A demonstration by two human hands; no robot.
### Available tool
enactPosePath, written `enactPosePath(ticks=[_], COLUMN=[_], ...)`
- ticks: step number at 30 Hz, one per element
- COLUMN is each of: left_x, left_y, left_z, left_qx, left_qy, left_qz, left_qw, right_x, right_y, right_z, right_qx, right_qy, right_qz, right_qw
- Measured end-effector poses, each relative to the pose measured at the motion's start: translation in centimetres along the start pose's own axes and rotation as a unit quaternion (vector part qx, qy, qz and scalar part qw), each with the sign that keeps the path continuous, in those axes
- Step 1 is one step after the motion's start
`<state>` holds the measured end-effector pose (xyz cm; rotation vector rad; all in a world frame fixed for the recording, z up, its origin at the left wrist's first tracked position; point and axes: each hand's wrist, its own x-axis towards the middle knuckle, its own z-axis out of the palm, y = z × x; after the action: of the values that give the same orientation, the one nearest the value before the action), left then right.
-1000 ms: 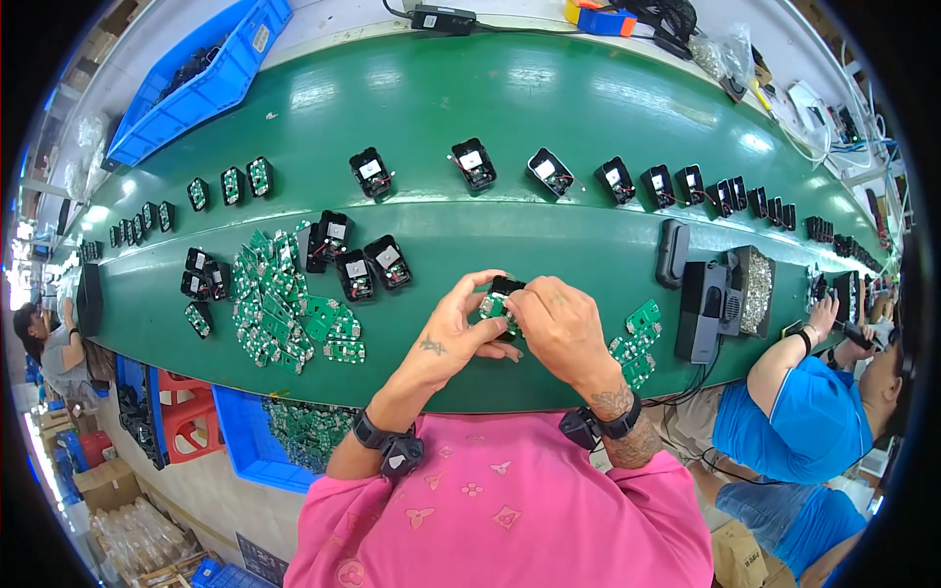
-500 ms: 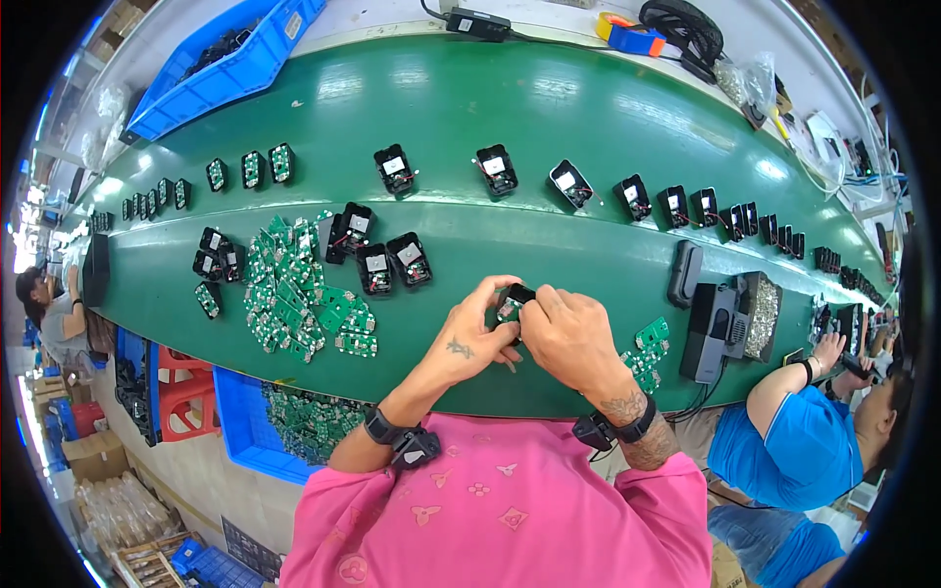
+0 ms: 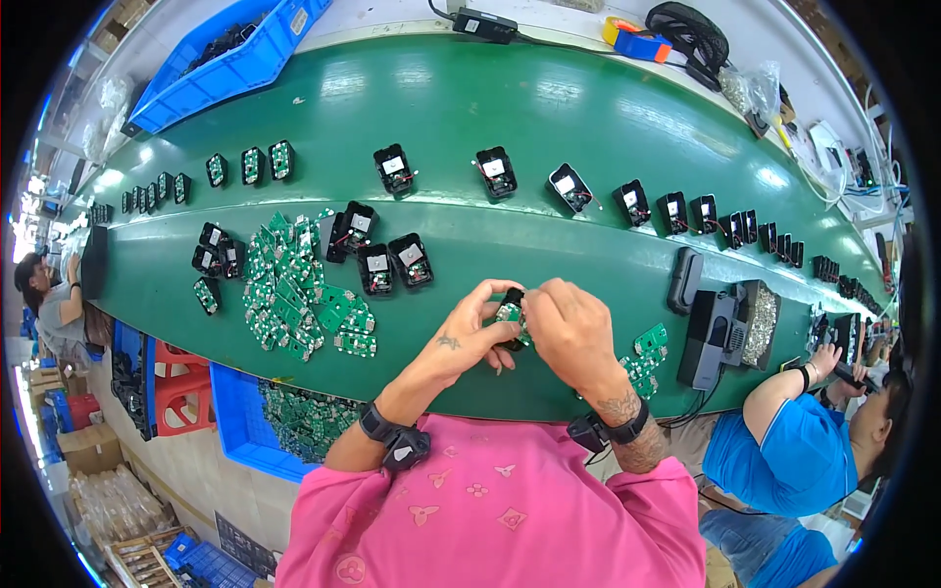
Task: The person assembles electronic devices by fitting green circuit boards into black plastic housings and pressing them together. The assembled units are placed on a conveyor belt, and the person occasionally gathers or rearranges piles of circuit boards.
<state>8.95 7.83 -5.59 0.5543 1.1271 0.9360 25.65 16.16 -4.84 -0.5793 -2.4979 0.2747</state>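
Note:
My left hand [image 3: 465, 333] is closed around a small black plastic housing [image 3: 514, 294], tilted above the near part of the green table. A green circuit board [image 3: 509, 312] shows at the housing's open face, with the left thumb beside it. The bent fingers of my right hand [image 3: 570, 328] are pinched together at the housing's right edge. Whatever lies between those fingertips is hidden. Left of my hands, a heap of green circuit boards [image 3: 284, 284] lies near several open black housings [image 3: 410, 260] with white parts and red wires inside. A smaller group of boards [image 3: 644, 361] is beside my right forearm.
Housings stand in a long row, including one [image 3: 496, 171], on the green table [image 3: 470, 108]. To the right are a grey-black device [image 3: 708, 333] and a tray of small metal parts [image 3: 762, 323]. Blue bins [image 3: 235, 431] hold boards and black parts. A co-worker [image 3: 784, 441] sits at right.
My right hand has turned slightly and its fingertips have shifted to the right along the housing's edge. More of the green board shows between my hands now. The left hand keeps its hold.

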Motion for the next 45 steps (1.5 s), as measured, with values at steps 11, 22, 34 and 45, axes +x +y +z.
enactPosePath(ticks=[11,22,34,45], left_x=[-1.0,-1.7,-1.4,-3.1], left_y=[0.9,1.6,0.9,2.6], left_z=[0.9,1.5,2.6,2.4], left_qx=[-0.024,0.035,0.076,0.156], left_qy=[0.072,0.044,0.151,0.118], left_qz=[0.101,0.107,0.283,0.326], left_qw=[0.992,0.993,0.944,0.925], right_x=[-0.5,0.0,-0.4,0.5], right_y=[-0.7,-0.5,-4.3,-3.8], right_z=[-1.1,-2.5,-0.3,-3.0], right_qx=[0.375,0.606,0.348,0.345], right_qy=[-0.002,-0.079,0.167,0.051], right_qz=[0.283,0.404,0.315,0.274], right_qw=[0.883,0.681,0.867,0.896])
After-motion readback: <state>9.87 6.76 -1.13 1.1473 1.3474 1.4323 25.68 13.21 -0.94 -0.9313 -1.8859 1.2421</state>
